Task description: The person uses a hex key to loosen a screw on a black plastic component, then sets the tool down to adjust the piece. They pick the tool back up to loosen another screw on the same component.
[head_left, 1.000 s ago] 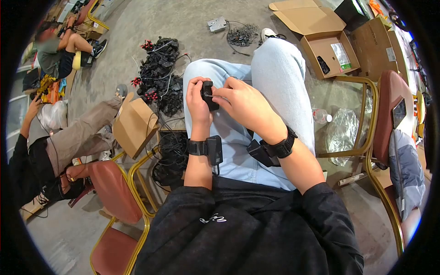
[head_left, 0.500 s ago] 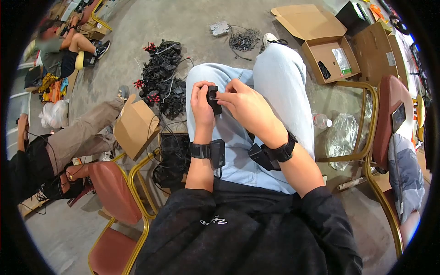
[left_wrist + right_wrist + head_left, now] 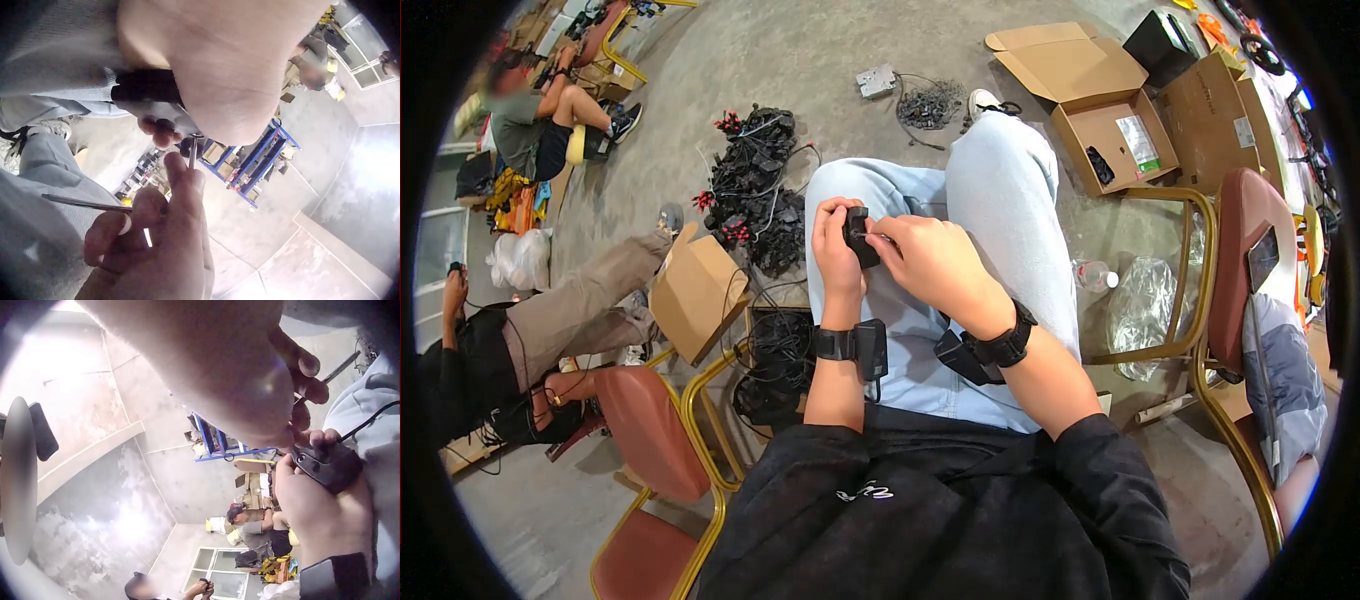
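Observation:
Over the lap, my left hand (image 3: 837,250) grips a small black plastic housing (image 3: 858,240) with a dark cable, seen in the right wrist view. My right hand (image 3: 940,255) is close against its right side and pinches a thin metal shaft (image 3: 192,153) between thumb and fingers. The shaft's tip meets the housing near a round hole in its face. A second slim metal length (image 3: 81,202) sticks out between the other right fingers; I cannot tell whether both belong to one tool. Each wrist wears a strapped black camera (image 3: 870,350).
Tangled black parts with red-tipped wires (image 3: 750,190) lie on the floor ahead left. An open cardboard box (image 3: 1115,140) stands ahead right, near a plastic bottle (image 3: 1095,275). Chairs flank me, one with a red-brown back (image 3: 650,430) at left. Another person sits far left.
My right hand has rolled over the housing, and the metal end that rose above its knuckles half a second ago is hidden in the head view. The left hand keeps its grip.

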